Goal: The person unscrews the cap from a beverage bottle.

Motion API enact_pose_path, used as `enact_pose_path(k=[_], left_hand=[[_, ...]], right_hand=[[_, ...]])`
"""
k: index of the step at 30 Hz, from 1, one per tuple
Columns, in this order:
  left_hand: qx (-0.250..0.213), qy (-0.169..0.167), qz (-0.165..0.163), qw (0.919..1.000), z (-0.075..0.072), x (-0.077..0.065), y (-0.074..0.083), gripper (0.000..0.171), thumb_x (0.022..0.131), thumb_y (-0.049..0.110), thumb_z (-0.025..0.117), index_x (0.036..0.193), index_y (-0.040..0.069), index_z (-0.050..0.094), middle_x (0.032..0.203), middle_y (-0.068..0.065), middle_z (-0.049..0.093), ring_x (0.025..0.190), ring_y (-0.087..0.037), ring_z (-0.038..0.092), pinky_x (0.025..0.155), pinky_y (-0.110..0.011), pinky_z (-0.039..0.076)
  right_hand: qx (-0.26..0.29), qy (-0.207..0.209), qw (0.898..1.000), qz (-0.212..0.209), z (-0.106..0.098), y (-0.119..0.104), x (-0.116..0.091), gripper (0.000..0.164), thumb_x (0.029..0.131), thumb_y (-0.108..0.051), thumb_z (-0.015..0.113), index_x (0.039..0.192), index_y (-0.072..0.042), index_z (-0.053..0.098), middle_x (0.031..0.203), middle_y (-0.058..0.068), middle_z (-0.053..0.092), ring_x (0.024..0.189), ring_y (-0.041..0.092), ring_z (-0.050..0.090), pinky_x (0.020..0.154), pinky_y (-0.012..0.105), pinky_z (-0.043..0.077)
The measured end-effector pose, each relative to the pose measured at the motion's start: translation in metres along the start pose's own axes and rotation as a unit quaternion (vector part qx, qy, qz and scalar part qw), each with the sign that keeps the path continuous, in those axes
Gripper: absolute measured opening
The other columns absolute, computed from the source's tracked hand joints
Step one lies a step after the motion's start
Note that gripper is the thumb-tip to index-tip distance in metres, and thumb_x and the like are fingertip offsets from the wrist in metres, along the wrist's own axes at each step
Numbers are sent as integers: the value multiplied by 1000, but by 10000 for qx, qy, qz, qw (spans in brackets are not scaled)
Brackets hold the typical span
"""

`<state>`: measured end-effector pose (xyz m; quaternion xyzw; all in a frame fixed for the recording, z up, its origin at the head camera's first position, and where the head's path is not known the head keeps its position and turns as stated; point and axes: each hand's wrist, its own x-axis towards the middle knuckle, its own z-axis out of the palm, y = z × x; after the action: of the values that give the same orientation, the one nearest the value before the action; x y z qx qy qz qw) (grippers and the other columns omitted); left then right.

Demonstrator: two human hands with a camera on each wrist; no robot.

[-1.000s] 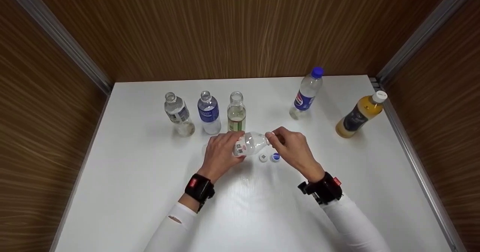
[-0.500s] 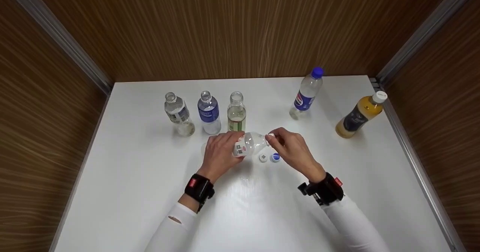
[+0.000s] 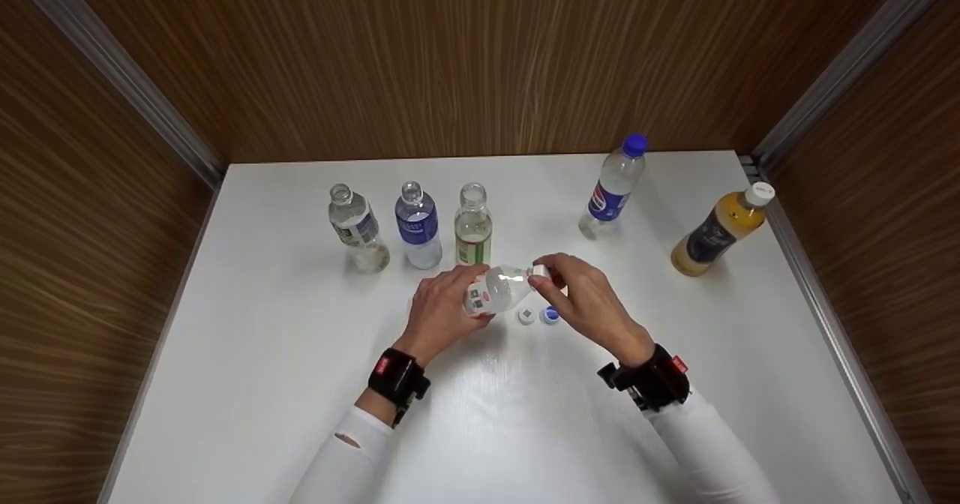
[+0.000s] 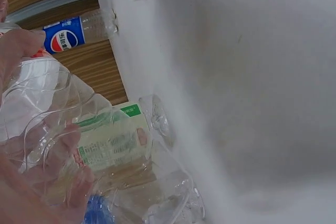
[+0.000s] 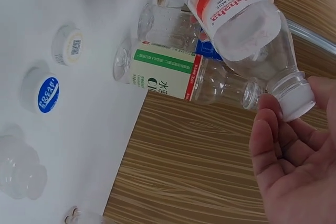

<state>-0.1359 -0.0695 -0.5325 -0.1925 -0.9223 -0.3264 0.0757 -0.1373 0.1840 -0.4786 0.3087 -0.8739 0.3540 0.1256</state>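
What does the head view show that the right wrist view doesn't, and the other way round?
Only the head view: the amber bottle and the white sleeves.
Only the right wrist view: readable red "Wahaha" lettering on the held bottle.
Both: the left hand gripping that bottle, the right hand at its white cap, a loose white cap, a blue-topped cap and the green-labelled bottle.

Six bottles (image 3: 508,288), three loose caps (image 5: 48,95), two hands (image 3: 444,310)

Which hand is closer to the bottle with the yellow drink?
Right. The right hand pinches the cap on the Wahaha bottle, left of the yellow-drink bottle; the left hand grips the Wahaha bottle's body, even farther left.
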Motion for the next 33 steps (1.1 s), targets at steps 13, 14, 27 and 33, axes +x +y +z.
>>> enact_pose_path(k=[13,14,27,33], left_hand=[[-521,45,-308,9982,8,-4,1,73,74,33,93,137,16,62,121,-3,72,99,-21,66,86,-46,52],[-468,147,-311,9983,9,-4,2,73,74,33,94,137,16,62,120,-3,72,99,-21,67,86,-46,52],[449,1071,198,9930,15,-5,9,75,69,33,96,134,16,62,123,-4,71,106,-25,68,85,-44,52],[489,941,150,9942,14,-6,7,75,70,34,95,135,16,62,124,-3,70,107,-24,68,86,-44,52]], right_hand=[[-21,-118,9999,111,-2,-4,3,47,101,-30,69,137,-1,59,97,3,66,84,17,62,73,36,56],[-29,-54,9997,242,-1,-4,3,51,101,-33,68,138,0,58,96,4,66,82,18,64,72,36,56],[-538,647,9911,1035,7,-13,9,35,104,-35,64,112,-2,70,70,-1,53,58,13,46,53,30,37],[-342,640,9946,737,6,-11,9,30,100,-29,71,112,-2,73,82,3,61,68,14,53,58,28,45]])
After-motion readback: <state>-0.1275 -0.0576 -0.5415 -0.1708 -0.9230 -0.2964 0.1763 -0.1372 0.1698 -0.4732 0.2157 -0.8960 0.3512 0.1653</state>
